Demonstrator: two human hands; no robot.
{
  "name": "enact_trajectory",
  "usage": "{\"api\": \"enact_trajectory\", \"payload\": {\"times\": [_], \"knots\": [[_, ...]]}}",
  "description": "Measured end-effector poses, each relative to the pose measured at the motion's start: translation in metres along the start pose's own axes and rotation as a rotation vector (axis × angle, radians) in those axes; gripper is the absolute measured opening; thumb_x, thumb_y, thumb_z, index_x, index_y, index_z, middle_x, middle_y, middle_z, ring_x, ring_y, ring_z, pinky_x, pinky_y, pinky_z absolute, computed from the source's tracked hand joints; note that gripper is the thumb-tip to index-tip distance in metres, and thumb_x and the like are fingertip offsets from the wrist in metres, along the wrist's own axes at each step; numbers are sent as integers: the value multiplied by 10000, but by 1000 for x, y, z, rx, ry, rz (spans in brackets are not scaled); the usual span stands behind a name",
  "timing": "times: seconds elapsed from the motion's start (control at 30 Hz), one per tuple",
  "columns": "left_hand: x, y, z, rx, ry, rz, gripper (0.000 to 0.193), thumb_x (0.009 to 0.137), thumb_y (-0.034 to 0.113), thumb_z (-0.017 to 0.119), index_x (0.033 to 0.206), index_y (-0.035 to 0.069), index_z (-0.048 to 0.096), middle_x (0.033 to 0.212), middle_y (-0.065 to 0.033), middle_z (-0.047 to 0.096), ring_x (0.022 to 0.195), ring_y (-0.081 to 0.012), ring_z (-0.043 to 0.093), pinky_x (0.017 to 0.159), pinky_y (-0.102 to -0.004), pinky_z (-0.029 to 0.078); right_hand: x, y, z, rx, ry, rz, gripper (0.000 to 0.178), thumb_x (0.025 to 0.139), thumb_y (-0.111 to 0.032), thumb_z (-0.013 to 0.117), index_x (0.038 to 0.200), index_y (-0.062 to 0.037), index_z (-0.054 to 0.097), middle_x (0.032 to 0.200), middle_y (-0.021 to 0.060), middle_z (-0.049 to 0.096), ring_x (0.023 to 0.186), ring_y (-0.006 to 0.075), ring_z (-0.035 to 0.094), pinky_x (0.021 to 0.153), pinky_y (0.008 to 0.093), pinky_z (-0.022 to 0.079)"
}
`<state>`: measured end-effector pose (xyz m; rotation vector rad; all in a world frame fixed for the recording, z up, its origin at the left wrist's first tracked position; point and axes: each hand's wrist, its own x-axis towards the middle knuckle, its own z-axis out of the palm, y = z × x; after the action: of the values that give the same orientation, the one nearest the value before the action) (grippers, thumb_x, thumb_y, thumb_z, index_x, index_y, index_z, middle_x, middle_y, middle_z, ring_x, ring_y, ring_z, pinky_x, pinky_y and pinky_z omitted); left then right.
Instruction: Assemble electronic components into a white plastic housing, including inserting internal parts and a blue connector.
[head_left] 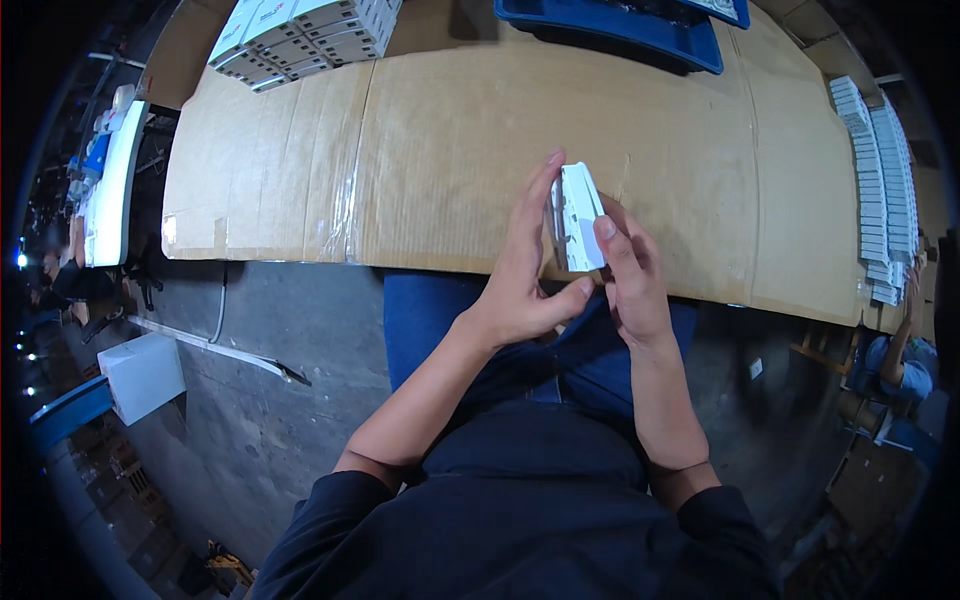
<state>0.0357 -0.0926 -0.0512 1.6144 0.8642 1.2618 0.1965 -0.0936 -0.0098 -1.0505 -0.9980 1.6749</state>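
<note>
Both of my hands hold one small white box (579,215) upright above the near edge of a cardboard-covered table (440,140). My left hand (527,275) grips its left side, fingers stretched up along it and thumb under its lower end. On the right side, my right hand (630,275) presses its thumb on the box's front face. The box shows a flap edge on its left; whether it is fully closed is unclear.
A stack of white boxes (300,35) sits at the table's far left. A blue tray (620,25) lies at the far edge. Rows of white boxes (880,180) line the right edge. Another person (900,360) sits at lower right. A white box (140,375) rests on the floor.
</note>
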Motion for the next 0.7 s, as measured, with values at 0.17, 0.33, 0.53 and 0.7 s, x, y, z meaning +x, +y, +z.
{"api": "enact_trajectory", "payload": {"times": [0.17, 0.33, 0.53, 0.7], "knots": [[7, 24, 11, -464, 209, -388, 734, 1081, 348, 561, 1653, 49, 211, 1636, -166, 336, 1485, -264, 371, 1207, -395, 313, 4, 20, 0, -269, 40, -289, 553, 1000, -207, 728, 1474, 13, 546, 1407, 150, 623, 1271, 220, 602, 1083, 360, 473], [-1, 20, 18, -476, 323, -360, 668, 1141, 377, 444, 1646, -5, 232, 1642, -138, 361, 1459, -208, 395, 1203, -346, 313, 6, 29, 1, -616, -4, -573, 548, 999, -213, 708, 1463, 41, 564, 1514, 242, 552, 1388, 340, 564, 1118, 417, 468], [-4, 17, 15, -279, 345, -116, 735, 1123, 434, 459, 1625, -59, 247, 1663, -176, 338, 1495, -251, 368, 1220, -369, 288, 1, 31, 11, -625, -10, -670, 474, 1057, -188, 583, 1471, 42, 562, 1529, 254, 539, 1315, 362, 629, 1078, 406, 511], [-3, 14, 15, -294, 332, -107, 771, 1120, 489, 429, 1629, -58, 236, 1645, -186, 353, 1490, -260, 371, 1214, -370, 292, -7, 38, 6, -535, 95, -603, 446, 1097, -232, 510, 1402, 80, 602, 1449, 238, 601, 1267, 306, 647, 1037, 373, 515]]}}
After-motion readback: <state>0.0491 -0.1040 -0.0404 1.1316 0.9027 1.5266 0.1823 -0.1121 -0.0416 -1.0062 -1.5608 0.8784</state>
